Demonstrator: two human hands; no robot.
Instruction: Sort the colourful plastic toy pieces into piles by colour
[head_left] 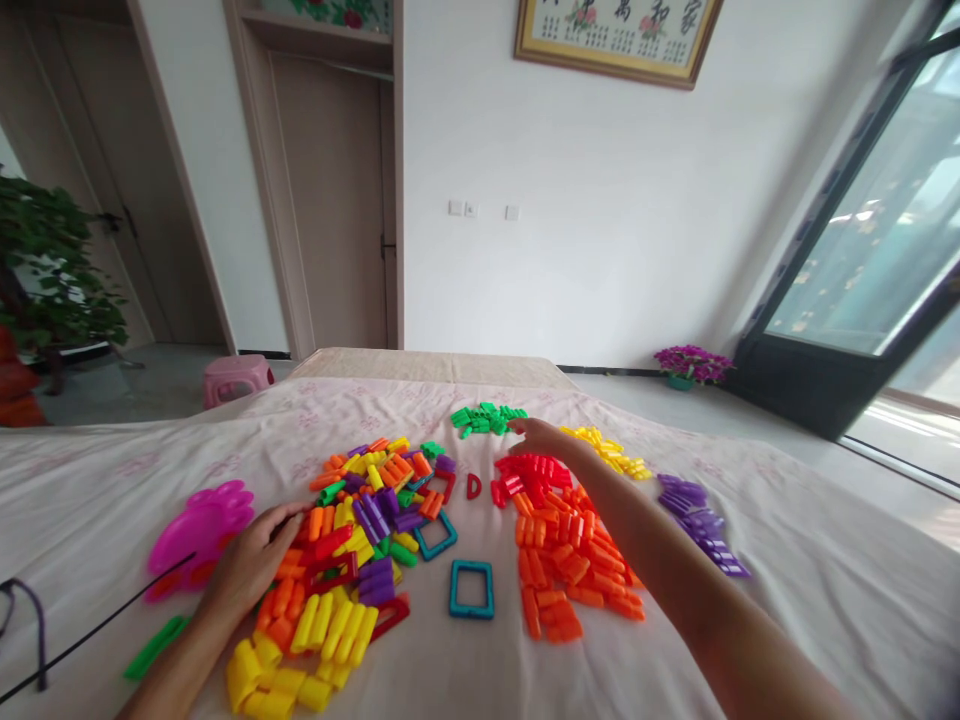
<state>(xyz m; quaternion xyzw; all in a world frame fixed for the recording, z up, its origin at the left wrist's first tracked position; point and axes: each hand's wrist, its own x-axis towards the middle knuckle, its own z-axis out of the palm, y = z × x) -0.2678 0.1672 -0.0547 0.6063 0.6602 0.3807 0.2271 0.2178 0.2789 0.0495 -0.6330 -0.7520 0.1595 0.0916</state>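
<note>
My left hand (259, 550) rests at the left edge of a mixed pile of plastic building pieces (371, 515), its fingers loosely bent and apart, touching the orange ones. Nothing shows in its grip. My right hand (541, 438) is stretched far forward, fingers extended at the right side of a small heap of green pieces (484, 420). I see nothing held in it. Below my right forearm lie red pieces (536, 470) and a large group of orange pieces (562, 550). The forearm hides part of both.
Yellow pieces (607, 452) and purple pieces (697, 525) lie in separate groups on the right. A teal square frame (451, 590) and a small red D-shaped piece (473, 487) sit mid-table. A pink paw-shaped tray (187, 530), a green piece (156, 648) and a black cord (97, 625) are left.
</note>
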